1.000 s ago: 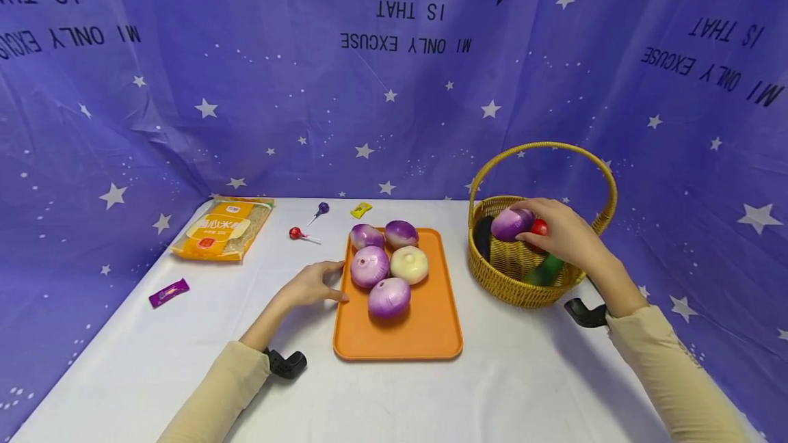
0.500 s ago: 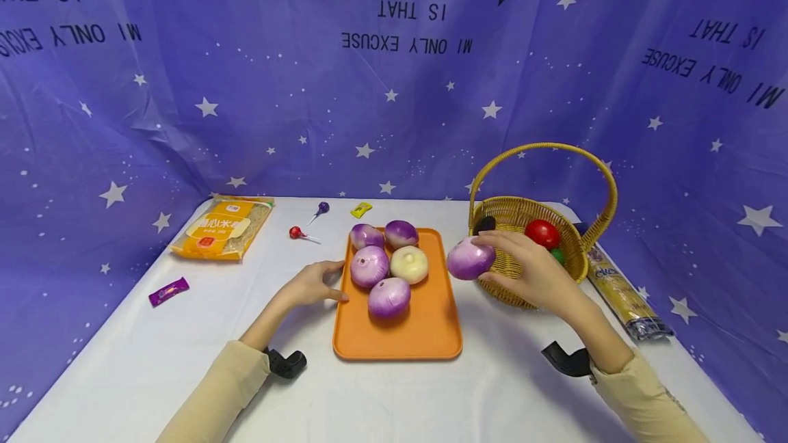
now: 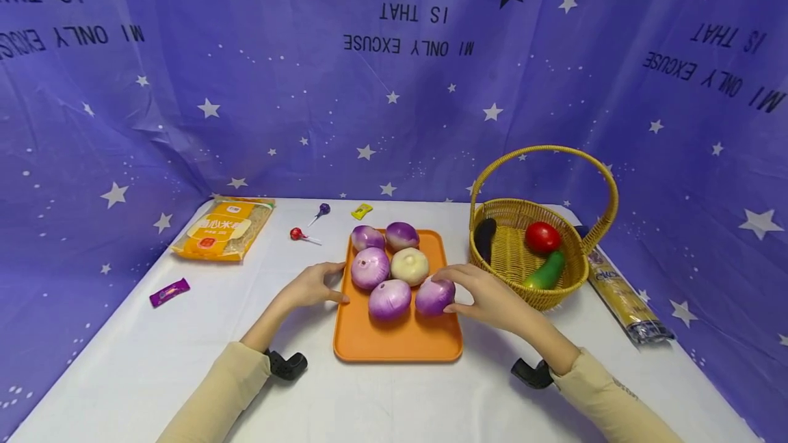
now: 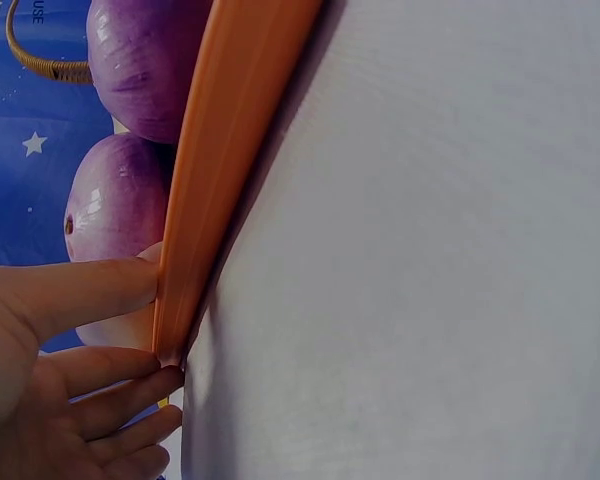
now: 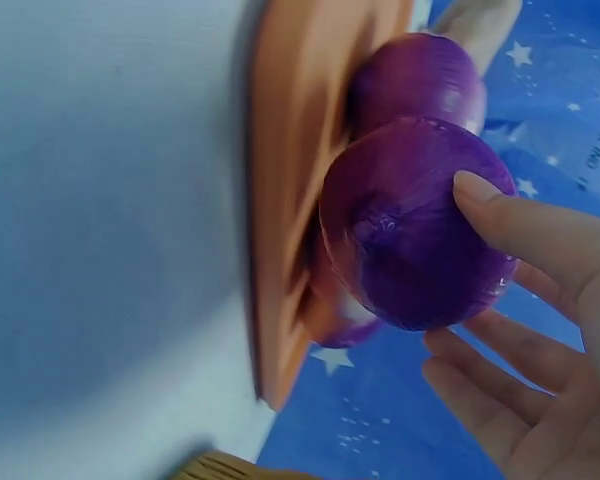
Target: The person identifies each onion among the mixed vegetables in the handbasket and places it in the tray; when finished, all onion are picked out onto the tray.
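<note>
An orange tray lies on the white table, with several purple onions and a pale yellowish one, perhaps a peeled onion, on it. My right hand holds another purple onion between thumb and fingers, over the tray's right side and beside the front onion. Whether its underside touches the tray cannot be made out. At the tray's left edge my left hand rests thumb and fingertips against the rim. In the left wrist view, these fingers are extended and touch the tray's side wall.
Right of the tray stands a wicker basket with a tall handle, holding an eggplant, a tomato and a green vegetable. Beside it lies a long packet. Lollipops, wrapped candies and a yellow bag lie left and behind.
My right hand has carried the purple onion leftward from above the basket to the tray's right side. My left hand has stayed at the tray's edge.
</note>
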`<state>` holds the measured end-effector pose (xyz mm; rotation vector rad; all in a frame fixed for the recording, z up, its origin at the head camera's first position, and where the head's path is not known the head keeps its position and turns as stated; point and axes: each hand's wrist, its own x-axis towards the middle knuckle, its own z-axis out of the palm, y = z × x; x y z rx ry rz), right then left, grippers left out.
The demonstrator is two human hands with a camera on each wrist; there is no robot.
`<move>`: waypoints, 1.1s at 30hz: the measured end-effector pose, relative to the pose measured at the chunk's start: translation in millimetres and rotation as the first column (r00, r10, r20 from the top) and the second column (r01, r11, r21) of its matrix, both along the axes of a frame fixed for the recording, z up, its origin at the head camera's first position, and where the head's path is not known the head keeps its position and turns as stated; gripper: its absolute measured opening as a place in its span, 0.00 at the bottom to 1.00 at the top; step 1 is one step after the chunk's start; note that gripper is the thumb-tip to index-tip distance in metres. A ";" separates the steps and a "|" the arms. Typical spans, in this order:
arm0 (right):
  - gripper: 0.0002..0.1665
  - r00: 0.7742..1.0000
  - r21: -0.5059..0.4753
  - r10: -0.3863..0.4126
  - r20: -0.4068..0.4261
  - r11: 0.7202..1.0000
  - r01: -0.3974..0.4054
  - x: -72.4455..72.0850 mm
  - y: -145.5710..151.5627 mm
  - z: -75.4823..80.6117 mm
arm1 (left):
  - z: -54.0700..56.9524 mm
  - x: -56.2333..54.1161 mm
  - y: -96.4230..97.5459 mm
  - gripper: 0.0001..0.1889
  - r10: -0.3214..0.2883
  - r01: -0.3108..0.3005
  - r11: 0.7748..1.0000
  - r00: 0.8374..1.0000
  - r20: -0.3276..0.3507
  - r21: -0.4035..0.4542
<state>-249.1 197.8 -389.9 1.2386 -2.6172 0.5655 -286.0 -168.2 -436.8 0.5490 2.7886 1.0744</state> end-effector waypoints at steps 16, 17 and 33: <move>0.36 0.998 0.008 -0.058 0.027 0.998 0.058 0.1 4.3 -17.0 | -0.9 -1.6 3.4 0.41 -0.005 0.005 1.000 1.000 -0.013 -0.016; 0.35 0.998 0.012 -0.061 0.029 0.998 0.061 0.3 5.0 -17.1 | -1.0 -1.7 3.4 0.41 -0.003 0.003 1.000 1.000 -0.011 -0.017; 0.31 0.998 -0.033 -0.015 0.064 0.999 0.017 -4.2 4.2 -19.7 | -0.6 -0.9 3.4 0.41 -0.003 0.003 1.000 1.000 -0.006 -0.007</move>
